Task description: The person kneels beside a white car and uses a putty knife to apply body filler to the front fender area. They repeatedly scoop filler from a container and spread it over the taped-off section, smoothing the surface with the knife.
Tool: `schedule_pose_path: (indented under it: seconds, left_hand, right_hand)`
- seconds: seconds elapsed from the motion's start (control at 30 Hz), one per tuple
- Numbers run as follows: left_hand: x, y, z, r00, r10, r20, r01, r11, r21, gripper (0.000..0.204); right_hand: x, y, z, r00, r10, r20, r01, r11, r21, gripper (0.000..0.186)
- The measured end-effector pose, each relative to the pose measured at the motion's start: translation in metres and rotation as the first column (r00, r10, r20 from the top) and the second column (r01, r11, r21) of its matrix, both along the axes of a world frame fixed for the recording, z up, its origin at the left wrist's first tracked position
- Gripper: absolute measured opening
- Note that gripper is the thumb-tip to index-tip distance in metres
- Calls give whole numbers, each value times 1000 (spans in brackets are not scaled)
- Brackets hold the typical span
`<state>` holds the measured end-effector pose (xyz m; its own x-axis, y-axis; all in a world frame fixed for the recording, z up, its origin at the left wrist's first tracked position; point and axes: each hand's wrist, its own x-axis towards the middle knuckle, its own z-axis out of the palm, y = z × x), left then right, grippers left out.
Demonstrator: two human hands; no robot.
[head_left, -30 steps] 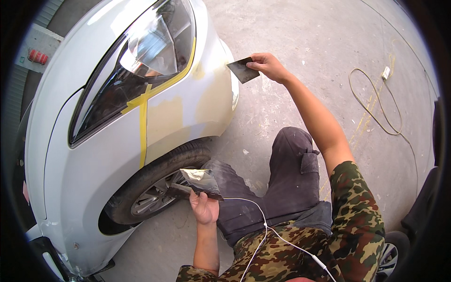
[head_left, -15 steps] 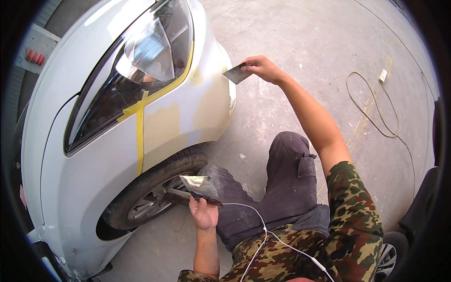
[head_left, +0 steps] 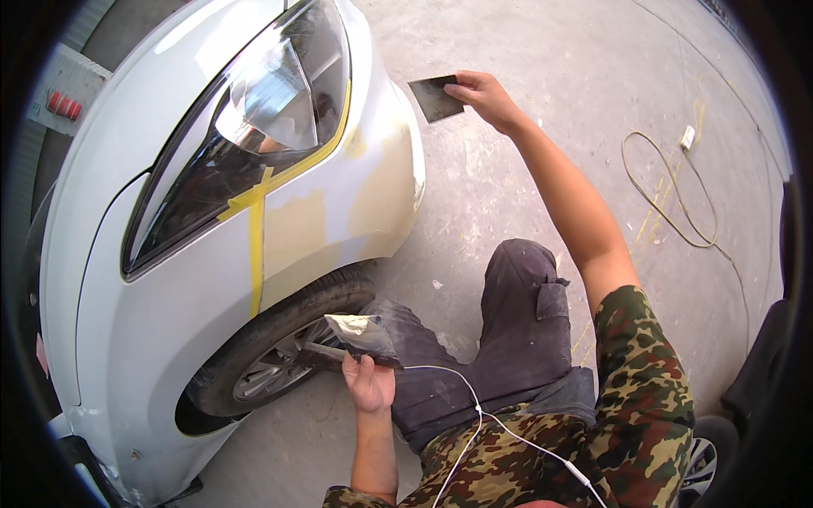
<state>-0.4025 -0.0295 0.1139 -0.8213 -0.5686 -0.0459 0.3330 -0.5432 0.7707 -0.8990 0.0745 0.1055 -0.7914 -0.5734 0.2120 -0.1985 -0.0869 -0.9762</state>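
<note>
A thin dark rectangular filler spreader (head_left: 435,99) is pinched in my right hand (head_left: 487,97), out over the floor and just clear of the bumper's front edge. Low beside the front wheel, my left hand (head_left: 370,385) grips a dark putty board (head_left: 366,340) with pale yellow putty (head_left: 351,323) along its far edge. A dark flat strip (head_left: 322,357) sticks out leftward by that hand; whether it belongs to the board I cannot tell. The white car's bumper (head_left: 394,182) carries smooth patches of yellowish filler. Yellow masking tape (head_left: 257,245) runs down the panel seam and along the headlight (head_left: 275,97).
The front tyre (head_left: 339,292) stands close to my left knee. A white earphone cord (head_left: 461,377) hangs across my lap. On the concrete floor at right lies a looped cable (head_left: 652,199) with a white socket end (head_left: 688,137). Another vehicle's wheel (head_left: 701,461) shows at lower right.
My right hand has risen away from me, taking the spreader farther from the bumper edge and turning it flatter. The left hand and its board have hardly moved.
</note>
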Motion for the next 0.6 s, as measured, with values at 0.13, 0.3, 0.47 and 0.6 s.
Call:
schedule_pose_path:
  seconds: [0.13,0.3,0.47,0.6]
  left_hand:
    - [43,28,16,997,-78,-1,78,997,22,45]
    - [71,82,19,949,-267,-167,285,953,98,41]
    - [3,77,-2,884,-413,-216,452,874,177,40]
    - [15,79,-9,874,-413,-254,469,855,221,31]
  right_hand:
    - [112,62,36,971,87,224,-61,991,-119,29]
    - [258,115,66,764,419,491,-199,876,-439,42]
    - [269,83,68,454,718,527,-386,692,-610,55]
    - [307,73,67,414,725,551,-499,687,-529,53]
